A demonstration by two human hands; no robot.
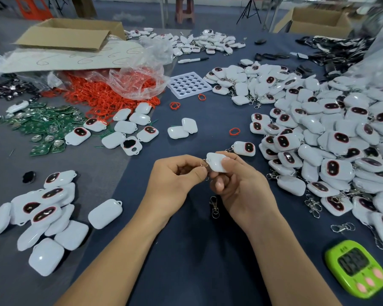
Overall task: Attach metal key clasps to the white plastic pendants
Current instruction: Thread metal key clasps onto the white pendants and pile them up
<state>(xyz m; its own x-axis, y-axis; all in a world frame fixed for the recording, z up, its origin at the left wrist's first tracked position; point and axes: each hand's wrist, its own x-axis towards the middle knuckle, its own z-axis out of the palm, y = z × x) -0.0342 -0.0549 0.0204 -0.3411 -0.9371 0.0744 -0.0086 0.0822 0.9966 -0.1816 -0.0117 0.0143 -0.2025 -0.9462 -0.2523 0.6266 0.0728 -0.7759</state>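
The right hand (241, 186) grips a white pendant (216, 162) just beyond the loose clasp (214, 206). The left hand (175, 175) pinches a metal ring (203, 163) at the pendant's corner.

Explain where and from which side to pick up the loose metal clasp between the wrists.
Pinch the metal clasp across its narrow middle, coming from above: it lies flat on the cloth, lengthways away from the person, ring end nearest.
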